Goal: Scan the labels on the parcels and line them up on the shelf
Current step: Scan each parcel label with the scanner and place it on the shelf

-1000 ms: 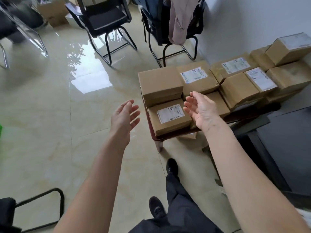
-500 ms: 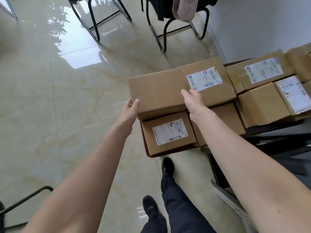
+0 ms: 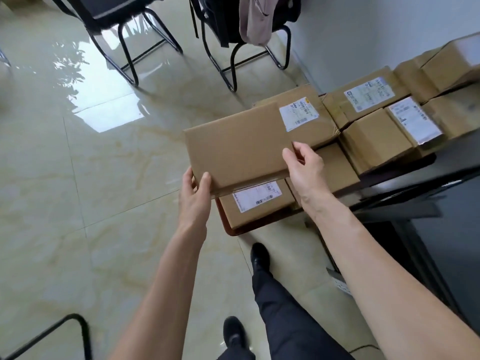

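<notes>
I hold a plain brown cardboard parcel (image 3: 237,148) lifted above the pile, its top face showing no label. My left hand (image 3: 194,197) grips its near left corner, thumb on top. My right hand (image 3: 304,167) grips its right edge, thumb and fingers pinching the side. Under it lies a parcel with a white barcode label (image 3: 255,201). Behind it sits another labelled parcel (image 3: 298,114). More labelled parcels (image 3: 368,96) run off to the right on a low dark red stand (image 3: 230,228).
Two black metal-framed chairs (image 3: 124,24) stand on the glossy tiled floor beyond the pile, one draped with clothing (image 3: 255,19). A dark cabinet surface (image 3: 446,216) lies to the right. My black shoes (image 3: 259,255) stand just before the stand. A chair leg (image 3: 70,323) curves at bottom left.
Both hands went from open in the air to the plain parcel's sides, then lifted it off the pile and drew it toward me, partly covering the labelled parcel below.
</notes>
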